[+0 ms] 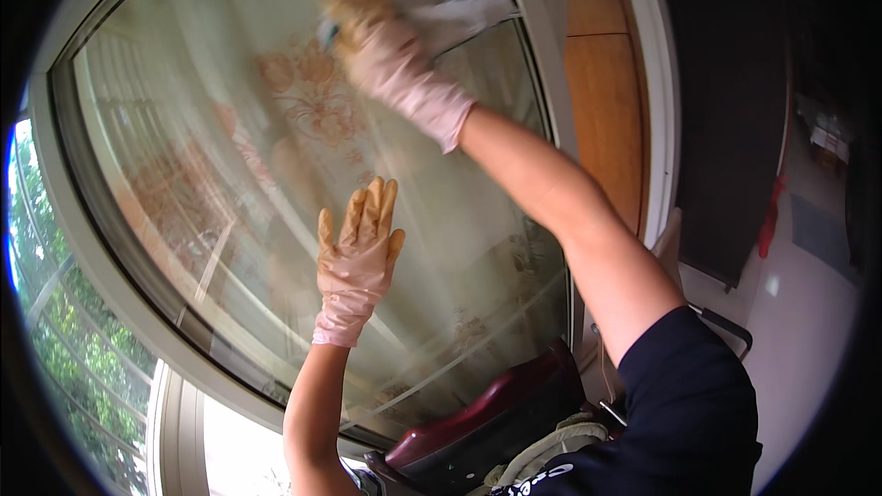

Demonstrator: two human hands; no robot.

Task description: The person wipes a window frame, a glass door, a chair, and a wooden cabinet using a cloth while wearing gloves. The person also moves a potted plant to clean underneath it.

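In front of me stands a large framed glass pane (441,220), with a pale floral curtain (320,100) visible behind it. My right hand (396,58), in a pink and tan glove, is raised to the upper part of the glass and blurred. It presses a whitish cloth with a blue edge (475,14), which trails toward the right side of the frame; the fingertips are not sharp. Lower down, my left hand (358,258) wears the same kind of glove. Its palm faces the glass, its fingers point up slightly apart, and it holds nothing. Whether it touches the pane I cannot tell.
A dark red wooden chair back with a black panel (496,413) stands below the pane. Right of the window frame (544,76) are a brown wooden panel (603,96) and a dark panel (730,96). Green foliage (89,344) shows through a barred opening at left.
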